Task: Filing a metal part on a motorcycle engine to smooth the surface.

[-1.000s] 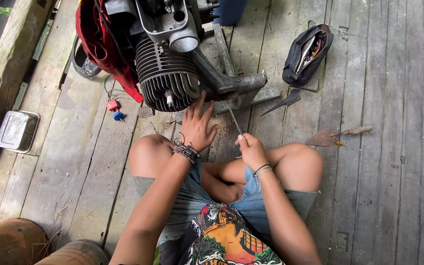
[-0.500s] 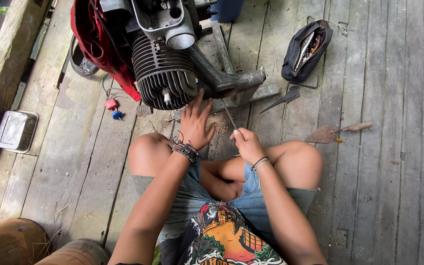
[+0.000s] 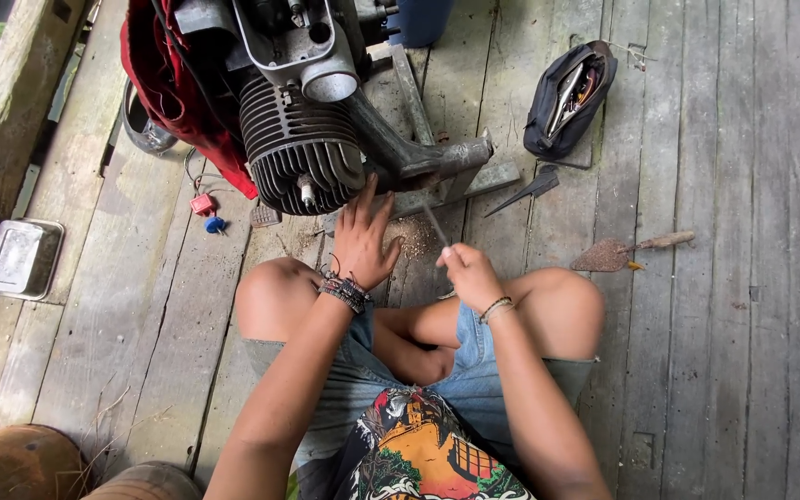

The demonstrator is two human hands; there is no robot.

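Left hand (image 3: 363, 243) spread flat, grasping nothing, fingertips under the finned engine cylinder (image 3: 300, 146) | right hand (image 3: 469, 275) clenched on a thin metal rod (image 3: 434, 222) aimed at the exhaust pipe (image 3: 418, 157) | risk: rod could skid off and jab the left fingers; plank floor (image 3: 743, 324) gaps may swallow parts

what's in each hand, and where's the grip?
Right hand is closed on the near end of a thin metal rod, whose tip points at the engine. Left hand holds nothing, fingers spread just below the engine.
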